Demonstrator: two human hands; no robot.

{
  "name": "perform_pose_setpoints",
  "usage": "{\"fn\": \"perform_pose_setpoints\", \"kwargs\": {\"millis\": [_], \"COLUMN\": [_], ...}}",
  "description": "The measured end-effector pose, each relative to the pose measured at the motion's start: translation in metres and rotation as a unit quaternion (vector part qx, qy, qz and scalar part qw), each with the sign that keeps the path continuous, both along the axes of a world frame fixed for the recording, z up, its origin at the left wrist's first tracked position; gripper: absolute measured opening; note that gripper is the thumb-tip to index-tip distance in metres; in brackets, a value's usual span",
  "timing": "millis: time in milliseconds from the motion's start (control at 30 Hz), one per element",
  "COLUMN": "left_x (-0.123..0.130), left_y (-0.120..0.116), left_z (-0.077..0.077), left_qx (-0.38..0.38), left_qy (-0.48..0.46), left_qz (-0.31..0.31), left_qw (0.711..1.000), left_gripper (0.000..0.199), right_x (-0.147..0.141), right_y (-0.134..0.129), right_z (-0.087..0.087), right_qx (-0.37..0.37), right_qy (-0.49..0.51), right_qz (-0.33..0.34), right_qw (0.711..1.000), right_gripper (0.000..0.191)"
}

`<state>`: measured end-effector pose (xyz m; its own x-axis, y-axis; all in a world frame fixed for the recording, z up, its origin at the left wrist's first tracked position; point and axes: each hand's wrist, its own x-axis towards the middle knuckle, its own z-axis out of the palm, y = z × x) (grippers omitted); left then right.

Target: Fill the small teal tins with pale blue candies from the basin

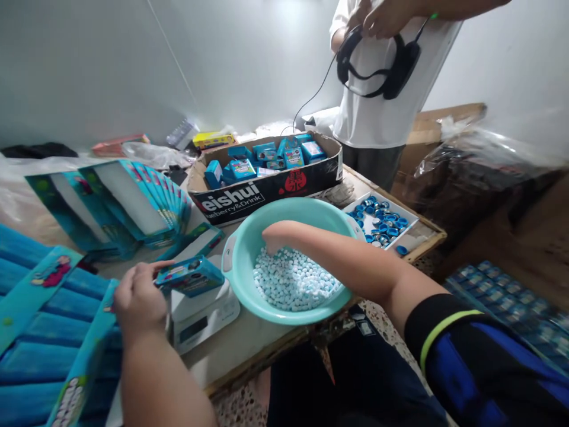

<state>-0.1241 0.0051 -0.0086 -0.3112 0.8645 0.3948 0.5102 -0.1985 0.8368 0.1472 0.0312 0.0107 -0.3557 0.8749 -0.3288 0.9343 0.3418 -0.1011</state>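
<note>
My left hand (141,299) is closed on one end of a small blue printed box (191,276), held tilted over a white digital scale (208,323). Whether the box touches the scale's platform I cannot tell. Right of the scale stands a turquoise plastic basin (242,296) with light handles. Many small round white and pale blue candies (297,281) cover its bottom. My right hand (278,234) reaches down into the basin at the far left of the candies; its fingers are hidden, so their grip does not show.
Behind the basin, a black-printed carton (267,193) holds several blue boxes. A white tray (411,219) of blue caps (380,222) lies right. Blue display cartons (146,201) crowd the left. Opposite stands a person (377,107) holding a black headset (402,68). Blue-topped packs (507,302) sit lower right.
</note>
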Motion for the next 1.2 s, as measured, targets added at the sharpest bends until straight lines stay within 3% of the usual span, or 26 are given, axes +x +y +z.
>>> {"fn": "perform_pose_setpoints", "kwargs": {"millis": [167,267,367,467,667,733,933,1067,1200], "left_x": [-0.002,-0.004,-0.007,-0.010,-0.016,-0.019,-0.028,-0.035,-0.039], "left_y": [0.013,0.019,0.023,0.024,0.023,0.025,0.036,0.043,0.045], "left_z": [-0.004,-0.005,-0.007,-0.011,-0.023,-0.026,-0.032,-0.036,-0.038], "left_qx": [0.042,0.112,0.145,0.158,0.041,0.033,0.095,0.078,0.067], "left_qy": [-0.126,-0.180,-0.152,-0.085,-0.019,0.007,-0.011,-0.037,0.015], "left_qz": [-0.026,-0.048,-0.041,-0.023,-0.077,-0.073,-0.041,-0.049,-0.037], "left_qw": [0.991,0.976,0.977,0.984,0.996,0.997,0.995,0.995,0.997], "left_gripper": [0.018,0.039,0.046,0.044,0.053,0.060,0.071,0.071,0.066], "right_x": [-0.005,-0.012,-0.021,-0.027,-0.028,-0.026,-0.025,-0.028,-0.026], "right_y": [-0.006,-0.012,-0.021,-0.032,-0.037,-0.034,-0.028,-0.025,-0.022], "right_z": [0.010,0.012,0.017,0.023,0.023,0.022,0.014,0.008,0.007], "right_qx": [-0.090,-0.105,-0.122,-0.136,-0.137,-0.135,-0.156,-0.140,-0.128], "right_qy": [-0.056,-0.073,-0.082,-0.089,-0.099,-0.099,-0.102,-0.096,-0.077], "right_qz": [0.030,0.042,0.066,0.099,0.133,0.138,0.130,0.114,0.124], "right_qw": [0.994,0.991,0.987,0.982,0.976,0.976,0.974,0.979,0.981], "right_gripper": [0.025,0.019,0.009,0.013,0.061,0.070,0.055,0.050,0.043]}}
